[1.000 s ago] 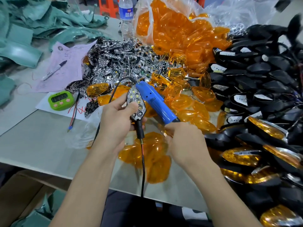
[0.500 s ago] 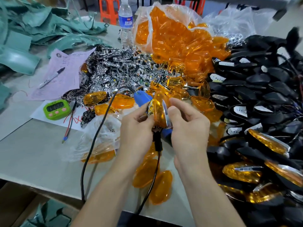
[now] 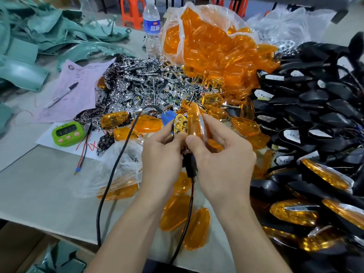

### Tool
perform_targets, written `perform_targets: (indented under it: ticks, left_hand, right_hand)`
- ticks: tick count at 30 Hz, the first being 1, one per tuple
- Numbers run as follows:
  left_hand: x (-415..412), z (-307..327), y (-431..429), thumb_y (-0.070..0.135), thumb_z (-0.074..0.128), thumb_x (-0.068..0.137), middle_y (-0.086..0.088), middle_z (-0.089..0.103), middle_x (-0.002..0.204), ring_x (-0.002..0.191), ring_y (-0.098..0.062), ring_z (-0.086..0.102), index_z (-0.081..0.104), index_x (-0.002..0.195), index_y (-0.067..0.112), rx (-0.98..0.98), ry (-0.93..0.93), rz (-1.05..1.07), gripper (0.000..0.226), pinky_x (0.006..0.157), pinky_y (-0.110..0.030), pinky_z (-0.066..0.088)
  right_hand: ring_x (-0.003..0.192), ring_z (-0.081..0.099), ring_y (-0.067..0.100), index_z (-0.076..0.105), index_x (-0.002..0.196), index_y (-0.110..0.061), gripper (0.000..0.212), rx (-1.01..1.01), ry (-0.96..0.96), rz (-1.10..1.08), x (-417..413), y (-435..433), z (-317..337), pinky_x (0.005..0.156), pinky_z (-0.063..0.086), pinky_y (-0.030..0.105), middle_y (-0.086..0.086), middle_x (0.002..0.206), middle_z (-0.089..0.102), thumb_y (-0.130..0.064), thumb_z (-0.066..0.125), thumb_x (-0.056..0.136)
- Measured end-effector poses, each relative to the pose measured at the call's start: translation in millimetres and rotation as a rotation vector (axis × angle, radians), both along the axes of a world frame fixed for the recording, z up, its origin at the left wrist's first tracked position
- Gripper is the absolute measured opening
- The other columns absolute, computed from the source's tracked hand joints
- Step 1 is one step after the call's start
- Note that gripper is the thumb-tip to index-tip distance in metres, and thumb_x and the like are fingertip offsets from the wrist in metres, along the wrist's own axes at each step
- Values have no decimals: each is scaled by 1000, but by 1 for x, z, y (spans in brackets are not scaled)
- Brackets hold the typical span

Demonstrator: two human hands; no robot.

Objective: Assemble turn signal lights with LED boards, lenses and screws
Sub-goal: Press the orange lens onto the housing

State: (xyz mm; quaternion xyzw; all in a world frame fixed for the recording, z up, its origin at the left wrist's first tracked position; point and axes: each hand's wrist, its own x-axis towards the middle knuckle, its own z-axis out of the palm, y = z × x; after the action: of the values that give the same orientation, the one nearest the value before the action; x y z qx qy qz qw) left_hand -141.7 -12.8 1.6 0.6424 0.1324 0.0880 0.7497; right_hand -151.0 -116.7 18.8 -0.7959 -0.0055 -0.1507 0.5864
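Note:
My left hand (image 3: 160, 154) grips a turn signal housing with its chrome LED reflector (image 3: 180, 124) facing up; a black stalk and red-black wire (image 3: 190, 194) hang below it. My right hand (image 3: 220, 152) pinches an orange lens (image 3: 195, 120) by its edge and holds it tilted against the reflector's right side. A blue electric screwdriver (image 3: 168, 117) lies just behind the hands, mostly hidden, and its black cord (image 3: 114, 170) runs off the table's front edge.
Loose orange lenses (image 3: 177, 211) lie under my wrists. A bag of lenses (image 3: 212, 48) and a chrome reflector heap (image 3: 141, 83) sit behind. Black housings (image 3: 307, 107) and finished lights (image 3: 325, 176) fill the right. A green timer (image 3: 67, 133), papers, pen and water bottle (image 3: 151, 26) stand left.
My right hand let go of the blue screwdriver, took an orange lens and brought it up against the reflector in my left hand. The screwdriver now lies behind the hands.

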Motion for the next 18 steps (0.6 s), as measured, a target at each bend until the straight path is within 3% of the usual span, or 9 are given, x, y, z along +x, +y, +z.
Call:
perform_targets:
  ticks: [3,5,7,10,15,18]
  left_hand:
    - [0,1,-1,14,63,103,-6,80,98,91,-29,78,79,115,31,-48,5,2,26,67,-41,63]
    - [-1,1,-1,14,62,104,-3,80,100,92,-23,78,77,120,31,-89,9,-21,28,67,-29,59]
    - [-1,2,0,13,58,106,-5,80,105,94,-22,78,74,126,27,-166,22,-61,29,68,-27,59]
    - [-3,3,3,13,52,108,-7,79,109,93,-22,78,73,126,23,-309,25,-138,29,64,-27,59]
    - [-6,4,8,10,49,107,-12,78,114,93,-26,78,61,142,19,-498,21,-178,38,66,-31,61]
    - [-7,4,10,12,50,106,-11,78,114,93,-27,78,64,139,18,-511,3,-193,36,67,-32,62]
  right_hand:
    - [91,68,-15,74,117,-48,42,46,8,36,-4,7,-7,78,53,6,-44,90,68,-22,81,84]
    - [96,69,-13,73,124,-41,45,72,39,35,-5,8,-8,87,57,16,-37,101,71,-21,81,85]
    - [98,71,-9,71,129,-36,48,91,44,30,-4,7,-9,90,61,28,-33,105,73,-21,83,85]
    - [95,73,-5,69,130,-39,50,74,29,20,-4,7,-8,88,62,31,-36,101,72,-23,82,85]
    - [99,68,-12,67,135,-36,53,2,-9,25,-4,4,-6,90,61,27,-33,115,67,-21,83,87]
    - [97,64,-19,68,135,-33,52,-45,-40,30,-4,2,-7,91,58,19,-43,105,61,-20,83,87]
